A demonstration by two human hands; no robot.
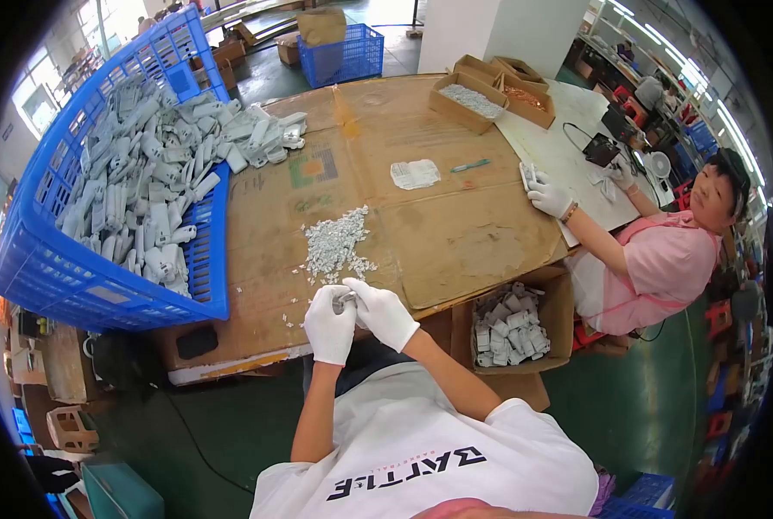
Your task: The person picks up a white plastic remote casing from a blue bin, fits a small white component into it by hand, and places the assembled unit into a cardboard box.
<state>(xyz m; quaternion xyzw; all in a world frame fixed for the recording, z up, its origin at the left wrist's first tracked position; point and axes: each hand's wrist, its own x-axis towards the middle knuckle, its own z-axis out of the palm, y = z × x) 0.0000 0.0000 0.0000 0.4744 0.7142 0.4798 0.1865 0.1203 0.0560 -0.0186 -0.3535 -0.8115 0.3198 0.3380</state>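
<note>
Both my hands wear white gloves and meet at the table's near edge. My left hand (328, 327) is closed round a small grey plastic piece (343, 302), mostly hidden by the fingers. The fingers of my right hand (384, 317) pinch at the same piece from the right. Just beyond them a heap of tiny white parts (334, 242) lies on the cardboard table cover (274, 216), with a few strays around it. To the left, a big blue crate (218, 285) lies tilted, and grey-white plastic housings (144, 182) spill from it onto the table.
A cardboard box of white pieces (512, 329) stands below the table edge, right of me. A co-worker (654, 251) in pink sits at the right, holding a white piece. Paper (415, 175), a teal pen (470, 165) and open part boxes (468, 99) lie farther off.
</note>
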